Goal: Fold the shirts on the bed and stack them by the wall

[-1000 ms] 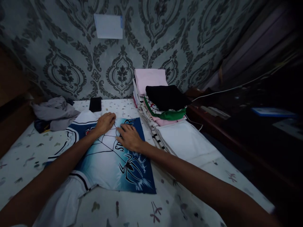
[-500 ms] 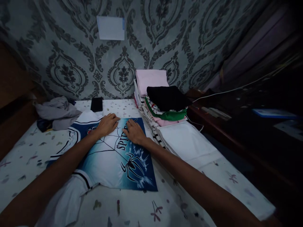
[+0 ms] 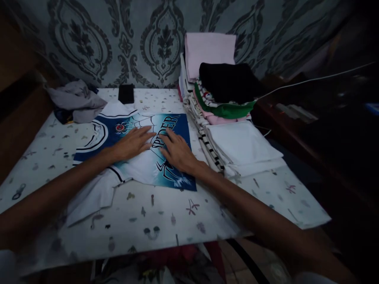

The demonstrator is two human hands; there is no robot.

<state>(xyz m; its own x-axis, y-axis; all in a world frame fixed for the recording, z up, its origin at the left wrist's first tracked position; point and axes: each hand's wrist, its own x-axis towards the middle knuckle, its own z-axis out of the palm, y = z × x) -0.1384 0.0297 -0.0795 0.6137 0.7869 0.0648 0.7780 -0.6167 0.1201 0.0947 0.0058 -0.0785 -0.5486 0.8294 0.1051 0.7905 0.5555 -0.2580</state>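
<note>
A blue and white T-shirt (image 3: 142,169) with a spider print lies spread flat, its neck toward the left and its hem toward the right. My left hand (image 3: 134,142) rests on the middle of the shirt, fingers stretched out and pointing right. Close beside it, my right hand (image 3: 179,154) lies flat across the lettering near the hem, its fingers spread. Both palms are down on the cloth and neither grips it. Part of the lettering and of the large spider is hidden under my right hand.
Right of the shirt stand stacked folded clothes, with a black garment (image 3: 227,83), a pink one (image 3: 210,51) and a white one (image 3: 242,144) on top. A crumpled grey cloth (image 3: 78,98) and a dark flat object (image 3: 126,94) lie at the back of the patterned table cover (image 3: 154,217).
The view has tipped downward, showing the near table edge. My hands have moved toward me over the shirt, the left one from its far side to its middle. Both remain flat.
</note>
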